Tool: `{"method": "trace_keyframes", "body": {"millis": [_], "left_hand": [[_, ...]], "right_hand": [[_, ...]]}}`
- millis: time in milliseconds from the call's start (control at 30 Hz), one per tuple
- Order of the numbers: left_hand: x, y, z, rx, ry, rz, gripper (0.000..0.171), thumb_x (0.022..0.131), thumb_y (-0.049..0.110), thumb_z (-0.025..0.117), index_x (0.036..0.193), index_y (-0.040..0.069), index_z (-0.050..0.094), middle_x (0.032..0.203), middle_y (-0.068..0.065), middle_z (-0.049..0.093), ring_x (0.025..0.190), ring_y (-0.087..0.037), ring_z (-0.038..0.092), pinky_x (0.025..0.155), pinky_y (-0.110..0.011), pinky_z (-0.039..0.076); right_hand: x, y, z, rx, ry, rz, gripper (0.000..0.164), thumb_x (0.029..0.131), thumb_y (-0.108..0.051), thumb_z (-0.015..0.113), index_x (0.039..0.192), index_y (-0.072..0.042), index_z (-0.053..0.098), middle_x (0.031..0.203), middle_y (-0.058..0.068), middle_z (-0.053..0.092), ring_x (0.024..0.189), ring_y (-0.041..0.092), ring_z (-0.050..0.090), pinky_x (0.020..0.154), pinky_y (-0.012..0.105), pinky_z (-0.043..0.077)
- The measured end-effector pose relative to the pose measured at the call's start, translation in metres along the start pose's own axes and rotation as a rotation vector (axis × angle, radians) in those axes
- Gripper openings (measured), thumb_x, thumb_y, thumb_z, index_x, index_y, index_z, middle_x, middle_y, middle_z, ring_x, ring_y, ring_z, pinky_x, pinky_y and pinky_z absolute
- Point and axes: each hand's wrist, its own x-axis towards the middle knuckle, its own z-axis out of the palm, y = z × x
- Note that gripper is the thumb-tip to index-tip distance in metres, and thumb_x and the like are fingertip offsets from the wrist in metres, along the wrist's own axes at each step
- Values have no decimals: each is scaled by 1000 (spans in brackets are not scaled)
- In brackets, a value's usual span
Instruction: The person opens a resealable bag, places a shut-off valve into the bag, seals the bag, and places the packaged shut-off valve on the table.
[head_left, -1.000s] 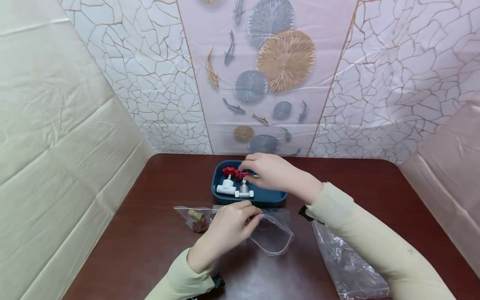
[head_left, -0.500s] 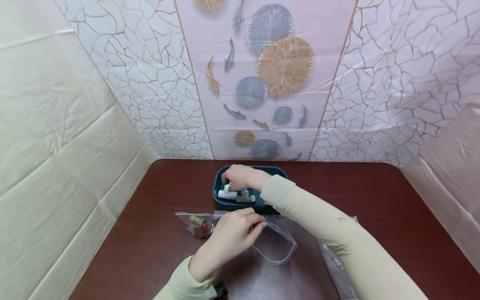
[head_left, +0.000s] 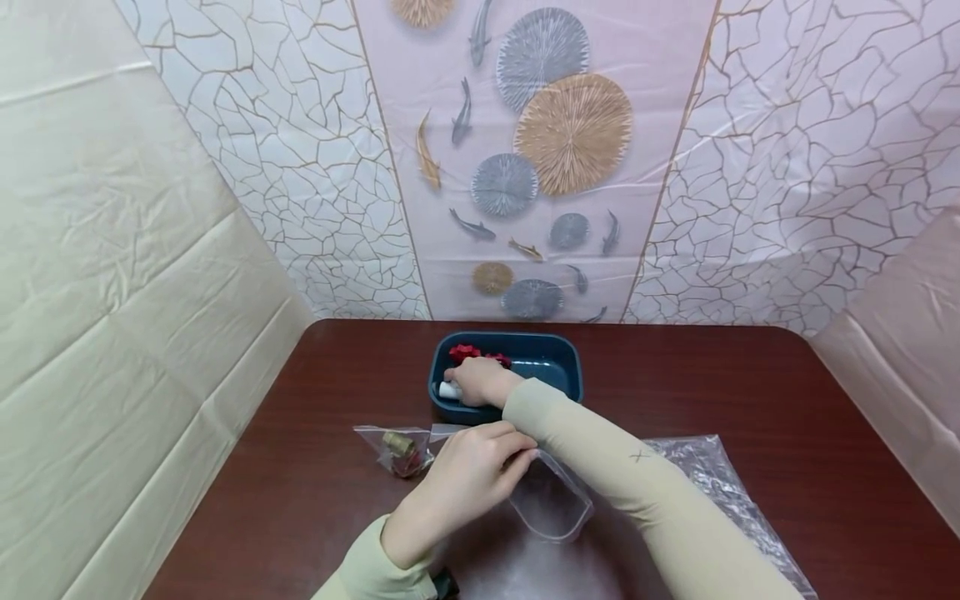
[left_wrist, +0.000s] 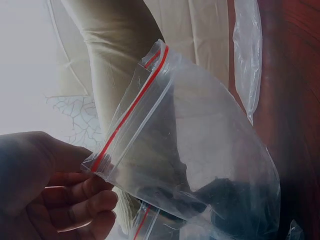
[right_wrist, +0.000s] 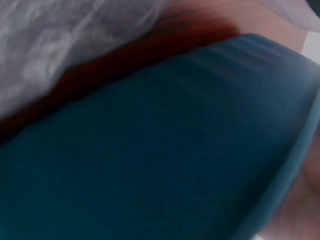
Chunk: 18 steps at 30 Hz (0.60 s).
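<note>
My left hand (head_left: 476, 467) pinches the top corner of a clear zip-lock bag (left_wrist: 220, 125), which has a red stripe along its mouth and hangs away from the fingers. In the head view that bag (head_left: 551, 504) spreads to the right, in front of a dark blue tray (head_left: 573, 375). My right hand (head_left: 483, 382) reaches down into the tray's left part. Its fingers are at a white valve (head_left: 448, 390), and I cannot tell whether they grip it. Red valve handles (head_left: 465, 353) show behind the hand. The silver valve's body is hidden under it.
A small clear bag with a brass fitting (head_left: 399, 444) and something red lies left of my left hand. A large crinkled plastic bag (head_left: 720, 475) lies at the right, partly under my right sleeve. The tray wall (right_wrist: 150, 150) fills most of the right wrist view.
My right hand has moved left, over the handles, then down and toward me onto the valve bodies. My left hand keeps hold of the zip-lock bag, nearly still.
</note>
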Motion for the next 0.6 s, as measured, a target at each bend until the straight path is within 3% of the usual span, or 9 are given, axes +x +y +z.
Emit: {"method": "trace_keyframes", "body": {"millis": [133, 367, 600], "left_hand": [[0, 0, 1, 9, -1, 14, 6, 93, 17, 73, 97, 14, 77, 88, 6, 68, 75, -5, 63, 66, -21, 52], [-1, 1, 4, -11, -16, -2, 6, 93, 17, 73, 96, 15, 77, 87, 7, 68, 75, -4, 63, 67, -20, 52], [0, 0, 6, -8, -8, 10, 4, 92, 16, 74, 95, 15, 76, 87, 7, 68, 75, -5, 63, 67, -21, 52]], "right_hand": [[2, 1, 4, -10, 25, -2, 23, 97, -21, 65, 120, -18, 66, 99, 7, 67, 81, 19, 61, 74, 40, 55], [0, 2, 7, -33, 46, -44, 28, 94, -27, 72, 120, -16, 65, 103, 9, 68, 88, 22, 65, 75, 42, 57], [1, -3, 2, -85, 17, -28, 25, 97, -23, 66, 122, -22, 64, 103, 6, 69, 87, 20, 64, 73, 41, 56]]}}
